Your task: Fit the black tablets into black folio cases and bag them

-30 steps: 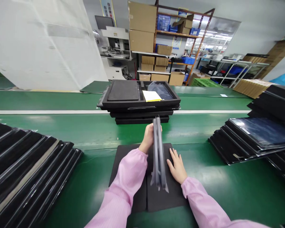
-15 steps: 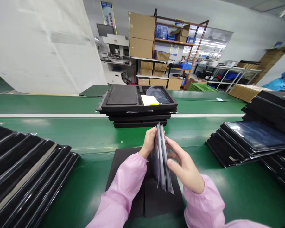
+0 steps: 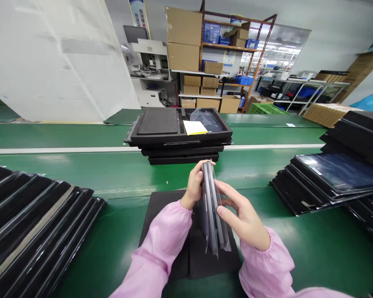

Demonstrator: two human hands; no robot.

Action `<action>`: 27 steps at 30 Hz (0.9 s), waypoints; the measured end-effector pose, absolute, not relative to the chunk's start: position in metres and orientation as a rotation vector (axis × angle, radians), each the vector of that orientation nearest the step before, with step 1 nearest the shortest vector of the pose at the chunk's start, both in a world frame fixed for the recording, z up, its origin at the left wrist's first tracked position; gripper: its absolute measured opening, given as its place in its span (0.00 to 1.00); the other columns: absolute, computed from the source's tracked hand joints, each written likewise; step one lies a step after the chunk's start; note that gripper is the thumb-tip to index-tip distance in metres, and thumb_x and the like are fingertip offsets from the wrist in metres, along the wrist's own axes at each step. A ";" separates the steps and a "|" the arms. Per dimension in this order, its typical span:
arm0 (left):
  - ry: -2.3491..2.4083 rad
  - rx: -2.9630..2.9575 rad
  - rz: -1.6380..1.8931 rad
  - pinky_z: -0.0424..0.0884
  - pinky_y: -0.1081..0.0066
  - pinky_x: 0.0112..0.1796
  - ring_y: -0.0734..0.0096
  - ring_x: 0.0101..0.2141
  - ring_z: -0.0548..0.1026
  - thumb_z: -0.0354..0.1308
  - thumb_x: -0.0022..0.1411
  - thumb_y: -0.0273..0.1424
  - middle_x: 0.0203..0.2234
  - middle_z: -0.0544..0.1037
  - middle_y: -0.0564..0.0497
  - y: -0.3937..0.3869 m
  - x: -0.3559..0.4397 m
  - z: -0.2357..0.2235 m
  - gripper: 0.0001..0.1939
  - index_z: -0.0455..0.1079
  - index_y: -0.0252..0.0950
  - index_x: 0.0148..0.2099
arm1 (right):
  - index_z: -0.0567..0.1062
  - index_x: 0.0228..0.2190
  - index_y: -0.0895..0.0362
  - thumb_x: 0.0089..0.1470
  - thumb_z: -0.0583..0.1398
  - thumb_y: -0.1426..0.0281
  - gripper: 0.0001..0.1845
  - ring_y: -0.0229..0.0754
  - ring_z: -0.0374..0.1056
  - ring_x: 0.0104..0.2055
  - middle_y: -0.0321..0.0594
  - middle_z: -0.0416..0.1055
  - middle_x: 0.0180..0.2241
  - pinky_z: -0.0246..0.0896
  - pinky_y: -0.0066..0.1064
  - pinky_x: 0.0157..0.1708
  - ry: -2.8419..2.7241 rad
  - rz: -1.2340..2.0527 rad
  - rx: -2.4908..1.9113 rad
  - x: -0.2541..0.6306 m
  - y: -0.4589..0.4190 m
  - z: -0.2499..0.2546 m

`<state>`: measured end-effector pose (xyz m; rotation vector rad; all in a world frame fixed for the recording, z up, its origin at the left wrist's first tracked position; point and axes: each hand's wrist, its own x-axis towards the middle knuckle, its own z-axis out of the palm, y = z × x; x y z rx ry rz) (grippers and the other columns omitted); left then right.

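Note:
Two thin flat tablets [image 3: 210, 203] stand on edge, side by side, in clear plastic film. My left hand [image 3: 194, 187] is closed round their far left side, with the fingers curled over the top. From the right, my right hand [image 3: 243, 215] presses thumb and fingertips on the film and right face near the edge. Beneath them lies a black foam mat [image 3: 213, 265] on the green bench, partly hidden by my forearms. The outer faces of the tablets are mostly turned out of sight.
Ahead sits a stack of black foam trays [image 3: 157, 139] bearing a yellow-edged white paper [image 3: 195, 127] and a film-covered screen [image 3: 210, 120]. At left lean several black film-wrapped slabs [image 3: 40, 231]. More wrapped screens [image 3: 338, 174] are piled at right, near a person's blue sleeve [image 3: 368, 101].
The two tablets have tilted slightly and sit closer together at the top. The film on their right side now stands out further. Both hands keep nearly the same hold.

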<state>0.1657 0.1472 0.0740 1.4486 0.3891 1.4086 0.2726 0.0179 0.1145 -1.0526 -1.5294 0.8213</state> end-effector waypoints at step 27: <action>0.427 1.354 1.425 0.65 0.65 0.31 0.68 0.25 0.66 0.51 0.57 0.63 0.24 0.70 0.52 0.151 0.167 0.075 0.30 0.68 0.39 0.31 | 0.68 0.62 0.46 0.67 0.56 0.57 0.25 0.51 0.63 0.65 0.42 0.66 0.64 0.71 0.43 0.57 -1.616 0.871 -1.032 0.282 0.024 0.109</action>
